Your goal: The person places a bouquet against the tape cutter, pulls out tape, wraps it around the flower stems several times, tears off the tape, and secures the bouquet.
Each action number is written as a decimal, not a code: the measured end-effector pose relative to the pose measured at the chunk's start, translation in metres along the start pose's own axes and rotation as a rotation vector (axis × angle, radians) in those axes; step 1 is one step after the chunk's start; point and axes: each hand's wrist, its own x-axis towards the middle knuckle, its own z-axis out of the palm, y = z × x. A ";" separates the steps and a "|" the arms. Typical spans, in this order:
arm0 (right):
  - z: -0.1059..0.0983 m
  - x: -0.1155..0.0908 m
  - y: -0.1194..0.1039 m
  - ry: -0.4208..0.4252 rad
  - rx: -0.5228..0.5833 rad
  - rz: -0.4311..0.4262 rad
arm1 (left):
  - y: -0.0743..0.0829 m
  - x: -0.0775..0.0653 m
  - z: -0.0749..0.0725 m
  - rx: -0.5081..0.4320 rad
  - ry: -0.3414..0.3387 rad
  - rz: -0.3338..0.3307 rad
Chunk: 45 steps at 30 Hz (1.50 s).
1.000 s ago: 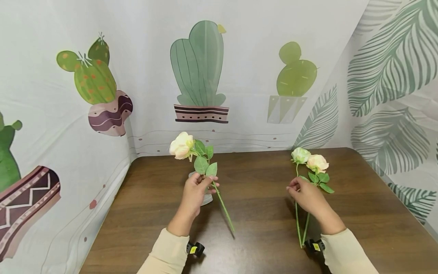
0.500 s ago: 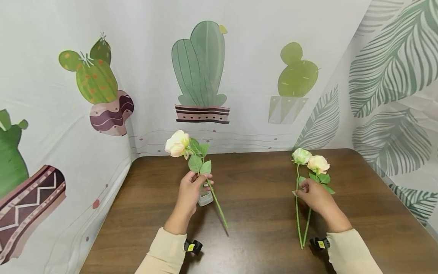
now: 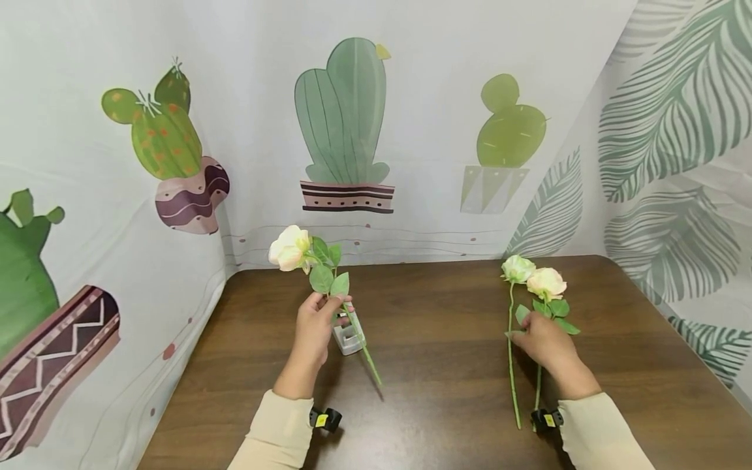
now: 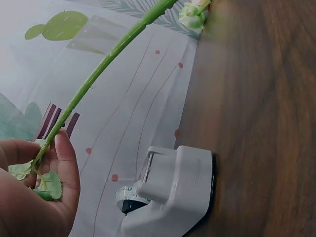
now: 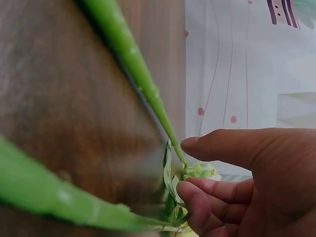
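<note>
My left hand (image 3: 315,324) pinches the stem of a cream rose (image 3: 290,248) just below its leaves. The flower leans up to the left, and its stem (image 4: 101,66) slants free above the table. My right hand (image 3: 545,341) is at two more roses lying on the table, a pale green rose (image 3: 518,268) and a peach rose (image 3: 547,283). In the right wrist view the thumb (image 5: 217,145) is beside one stem, apart from the loosely bent fingers (image 5: 195,197). Whether those fingertips touch the other stem is hard to see.
A light grey tape dispenser (image 3: 350,339) with a roll of tape stands on the brown wooden table (image 3: 435,365), just behind the left hand. Cloth printed with cacti and leaves (image 3: 423,130) hangs along the table's back and sides.
The left hand has moved left with the cream rose, uncovering more of the tape dispenser. The right hand has shifted slightly right, and the peach rose's stem has swung right, away from the other.
</note>
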 end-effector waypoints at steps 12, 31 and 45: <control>0.006 -0.003 -0.005 -0.035 -0.046 -0.002 | 0.004 0.003 -0.006 -0.031 -0.001 -0.013; 0.011 -0.007 -0.007 -0.066 -0.022 -0.040 | 0.000 0.003 -0.003 -0.001 0.015 -0.013; 0.004 -0.007 -0.010 -0.110 0.133 0.028 | -0.001 0.002 -0.001 0.003 0.008 -0.007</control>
